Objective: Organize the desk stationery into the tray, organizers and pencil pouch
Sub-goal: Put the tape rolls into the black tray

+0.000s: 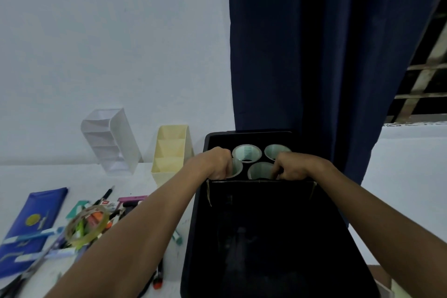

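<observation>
White counter (169,176), black tray (266,237): rigid, light-looking, best gripped at the divider (261,185) where left hand (217,164) and right hand (292,168) curl.

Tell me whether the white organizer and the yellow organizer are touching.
Apart. The head view shows bare wall and desk between the white organizer and the yellow organizer, which stands to its right.

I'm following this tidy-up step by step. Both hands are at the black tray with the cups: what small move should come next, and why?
Probably seat the divider and let go. Both the left hand and right hand grip its top edge across the black tray, just in front of the cups. The tape roll and pens still lie loose on the desk.
</observation>
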Motion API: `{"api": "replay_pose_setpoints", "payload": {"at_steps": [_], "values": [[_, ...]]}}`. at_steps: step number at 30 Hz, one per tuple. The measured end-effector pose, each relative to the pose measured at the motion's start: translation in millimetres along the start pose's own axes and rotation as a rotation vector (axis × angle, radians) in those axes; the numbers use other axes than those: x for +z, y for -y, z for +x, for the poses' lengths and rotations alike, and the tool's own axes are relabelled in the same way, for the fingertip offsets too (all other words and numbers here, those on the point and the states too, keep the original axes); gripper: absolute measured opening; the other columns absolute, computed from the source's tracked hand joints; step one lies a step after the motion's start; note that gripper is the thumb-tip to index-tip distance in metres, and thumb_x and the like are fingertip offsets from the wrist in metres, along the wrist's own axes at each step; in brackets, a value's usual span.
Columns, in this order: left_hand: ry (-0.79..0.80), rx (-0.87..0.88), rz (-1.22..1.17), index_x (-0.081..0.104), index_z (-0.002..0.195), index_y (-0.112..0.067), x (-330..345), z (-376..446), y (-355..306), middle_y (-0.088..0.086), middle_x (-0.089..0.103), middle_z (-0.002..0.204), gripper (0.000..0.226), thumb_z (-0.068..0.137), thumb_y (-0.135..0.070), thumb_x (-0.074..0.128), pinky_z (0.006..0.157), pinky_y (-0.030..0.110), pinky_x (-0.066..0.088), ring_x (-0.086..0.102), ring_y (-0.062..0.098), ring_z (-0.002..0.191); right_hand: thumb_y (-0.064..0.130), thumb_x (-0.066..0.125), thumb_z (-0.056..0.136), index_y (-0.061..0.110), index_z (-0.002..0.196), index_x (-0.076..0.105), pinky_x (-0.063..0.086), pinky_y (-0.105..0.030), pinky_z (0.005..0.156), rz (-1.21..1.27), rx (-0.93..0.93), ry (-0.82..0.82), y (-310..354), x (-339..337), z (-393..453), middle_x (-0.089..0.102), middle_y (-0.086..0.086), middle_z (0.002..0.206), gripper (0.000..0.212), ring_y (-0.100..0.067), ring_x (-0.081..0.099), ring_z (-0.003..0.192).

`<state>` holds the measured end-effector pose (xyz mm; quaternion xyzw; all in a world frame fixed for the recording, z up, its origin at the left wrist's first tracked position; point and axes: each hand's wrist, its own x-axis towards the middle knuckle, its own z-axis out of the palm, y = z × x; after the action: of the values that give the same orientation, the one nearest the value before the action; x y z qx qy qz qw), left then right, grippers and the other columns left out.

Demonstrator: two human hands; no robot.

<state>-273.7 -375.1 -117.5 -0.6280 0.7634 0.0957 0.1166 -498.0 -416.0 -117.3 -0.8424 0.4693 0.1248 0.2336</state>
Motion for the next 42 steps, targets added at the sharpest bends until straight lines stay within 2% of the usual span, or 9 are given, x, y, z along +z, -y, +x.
{"api": "replay_pose_setpoints", "payload": {"at_steps": [5, 9, 13, 18, 21, 30, 35, 38, 42], "values": [[0.053, 0.025, -0.005, 0.075, 0.105, -0.02, -3.4, 1.2, -9.5, 0.001, 0.069, 0.106, 0.04, 0.082, 0.002, 0.049, 0.087, 0.031, 0.053, 0.063, 0.023, 0.096, 0.022, 0.067, 0.085, 0.025, 0.11, 0.07, 0.051, -0.027, 0.093, 0.059, -0.005, -0.031, -5.9, 1.4, 6.1, 0.069, 0.008, 0.111, 0.026, -0.009, 0.063, 0.1], [0.004, 0.014, -0.034, 0.074, 0.101, -0.02, 4.5, 6.0, -6.5, 0.005, 0.067, 0.112, 0.026, 0.083, -0.008, 0.06, 0.084, 0.03, 0.052, 0.063, 0.025, 0.099, 0.014, 0.07, 0.081, 0.021, 0.115, 0.067, 0.052, -0.026, 0.091, 0.07, 0.006, -0.119, -2.0, 3.0, 8.2, 0.067, 0.005, 0.107, 0.035, -0.012, 0.063, 0.098], [-0.131, -0.02, -0.134, 0.072, 0.095, -0.019, 0.1, -5.1, 0.1, 0.0, 0.063, 0.098, 0.021, 0.075, -0.025, 0.077, 0.08, 0.033, 0.053, 0.062, 0.021, 0.089, 0.015, 0.076, 0.075, 0.017, 0.108, 0.071, 0.052, -0.023, 0.082, 0.085, -0.078, -0.291, 16.3, -4.8, 8.3, 0.066, 0.003, 0.095, 0.033, -0.011, 0.063, 0.088], [-0.257, -0.089, -0.242, 0.071, 0.096, -0.015, -20.2, -50.3, 23.8, -0.005, 0.058, 0.081, 0.015, 0.081, -0.019, 0.071, 0.074, 0.023, 0.046, 0.061, 0.015, 0.083, 0.015, 0.071, 0.079, 0.018, 0.096, 0.074, 0.055, -0.024, 0.082, 0.136, -0.284, -0.391, 66.8, -8.5, 13.2, 0.072, 0.002, 0.093, 0.018, -0.009, 0.066, 0.086], [-0.28, -0.191, -0.222, 0.071, 0.102, -0.016, -24.1, -93.8, 51.3, -0.001, 0.063, 0.085, 0.019, 0.085, -0.023, 0.068, 0.075, 0.022, 0.043, 0.058, 0.016, 0.084, 0.013, 0.065, 0.078, 0.02, 0.091, 0.075, 0.055, -0.022, 0.075, 0.11, -0.406, -0.356, 110.9, -3.0, 20.9, 0.073, 0.003, 0.088, 0.018, -0.009, 0.068, 0.079], [-0.108, -0.645, -0.241, 0.068, 0.109, -0.024, 27.2, -226.2, 132.7, 0.001, 0.067, 0.108, 0.023, 0.087, -0.027, 0.06, 0.08, 0.028, 0.048, 0.062, 0.018, 0.088, 0.023, 0.068, 0.083, 0.012, 0.105, 0.072, 0.052, -0.026, 0.083, 0.028, -0.706, -0.094, 232.0, 44.8, 31.1, 0.071, 0.0, 0.101, 0.024, -0.013, 0.065, 0.091], [-0.088, -0.757, -0.301, 0.062, 0.122, -0.02, 80.5, -261.7, 145.5, 0.007, 0.063, 0.122, 0.037, 0.087, -0.012, 0.056, 0.082, 0.028, 0.042, 0.058, 0.024, 0.107, 0.045, 0.062, 0.086, 0.01, 0.107, 0.07, 0.052, -0.032, 0.079, -0.137, -0.654, 0.023, 272.4, 83.2, 37.5, 0.069, -0.005, 0.107, 0.042, -0.021, 0.065, 0.092], [-0.151, -0.733, -0.315, 0.053, 0.134, -0.017, 107.1, -263.0, 145.3, 0.01, 0.054, 0.134, 0.045, 0.089, -0.015, 0.056, 0.091, 0.033, 0.043, 0.053, 0.028, 0.119, 0.046, 0.057, 0.088, 0.005, 0.103, 0.069, 0.051, -0.03, 0.066, -0.174, -0.598, 0.105, 284.4, 98.8, 39.1, 0.072, -0.009, 0.095, 0.045, -0.019, 0.064, 0.069], [-0.228, -0.696, -0.331, 0.057, 0.13, -0.018, 126.0, -253.3, 143.6, 0.008, 0.059, 0.13, 0.04, 0.09, -0.013, 0.054, 0.093, 0.035, 0.047, 0.057, 0.028, 0.115, 0.026, 0.053, 0.09, 0.002, 0.099, 0.069, 0.045, -0.02, 0.042, -0.116, -0.537, 0.15, 288.7, 109.4, 37.8, 0.066, 0.001, 0.065, 0.03, -0.008, 0.055, 0.043]]}}
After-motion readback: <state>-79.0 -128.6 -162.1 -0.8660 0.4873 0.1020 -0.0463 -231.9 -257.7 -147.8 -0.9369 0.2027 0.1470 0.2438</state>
